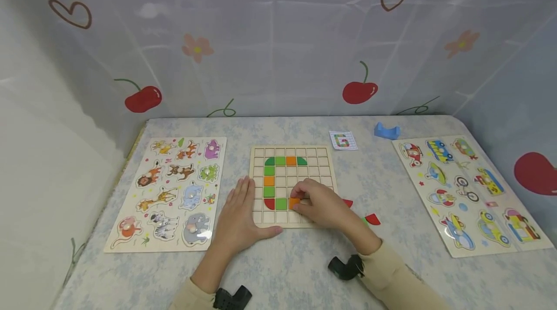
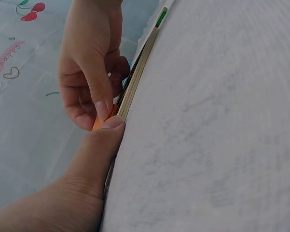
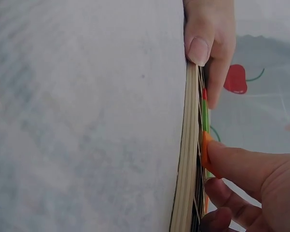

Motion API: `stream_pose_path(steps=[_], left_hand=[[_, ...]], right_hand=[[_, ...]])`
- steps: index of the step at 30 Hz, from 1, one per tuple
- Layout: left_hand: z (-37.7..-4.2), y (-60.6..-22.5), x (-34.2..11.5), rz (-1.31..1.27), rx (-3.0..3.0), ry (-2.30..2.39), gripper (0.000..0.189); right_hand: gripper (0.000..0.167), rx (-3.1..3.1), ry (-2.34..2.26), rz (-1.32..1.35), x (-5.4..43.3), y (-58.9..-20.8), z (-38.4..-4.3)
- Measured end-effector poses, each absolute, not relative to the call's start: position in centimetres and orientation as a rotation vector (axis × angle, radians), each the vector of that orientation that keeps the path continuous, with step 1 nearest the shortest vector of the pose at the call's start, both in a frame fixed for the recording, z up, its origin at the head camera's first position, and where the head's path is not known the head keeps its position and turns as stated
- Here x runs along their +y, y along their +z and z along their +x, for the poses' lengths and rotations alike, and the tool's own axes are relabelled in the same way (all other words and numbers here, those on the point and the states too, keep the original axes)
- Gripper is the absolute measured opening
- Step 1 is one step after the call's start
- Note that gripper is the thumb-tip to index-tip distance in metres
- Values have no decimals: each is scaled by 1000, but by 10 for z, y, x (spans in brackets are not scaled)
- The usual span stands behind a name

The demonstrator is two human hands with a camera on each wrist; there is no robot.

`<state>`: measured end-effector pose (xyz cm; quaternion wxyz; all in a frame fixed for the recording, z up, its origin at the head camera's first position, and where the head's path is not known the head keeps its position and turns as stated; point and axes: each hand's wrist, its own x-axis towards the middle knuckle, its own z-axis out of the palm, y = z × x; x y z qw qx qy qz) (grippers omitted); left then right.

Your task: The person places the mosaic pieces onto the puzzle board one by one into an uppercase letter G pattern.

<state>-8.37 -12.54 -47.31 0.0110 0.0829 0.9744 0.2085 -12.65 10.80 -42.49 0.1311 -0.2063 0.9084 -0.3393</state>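
Pinched by the right hand [image 1: 321, 204] was an orange tile [image 1: 294, 201]. The grid board [image 1: 311, 170] got touched by the straight-fingered left hand [image 1: 238, 217]. "happy" [image 2: 10, 57] was printed on the backdrop [image 1: 270, 49] btw.

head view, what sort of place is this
Likely a play or learning corner, perhaps set up for filming: an animal puzzle board, a vehicle puzzle board and a cherry-print backdrop suggest it.

I'm getting soft head-view light, faint sheen streaking the backdrop [image 1: 250, 80]; the worktop [image 2: 207, 121] is looking blurred in both dimmer wrist views.
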Motion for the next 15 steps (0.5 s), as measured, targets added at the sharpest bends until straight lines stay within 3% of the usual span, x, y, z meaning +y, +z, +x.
stream_pose_path(steps=[15], left_hand=[[-83, -472, -125, 270, 3051, 667, 136]], right_hand=[[15, 2673, -929, -679, 112, -425, -122]])
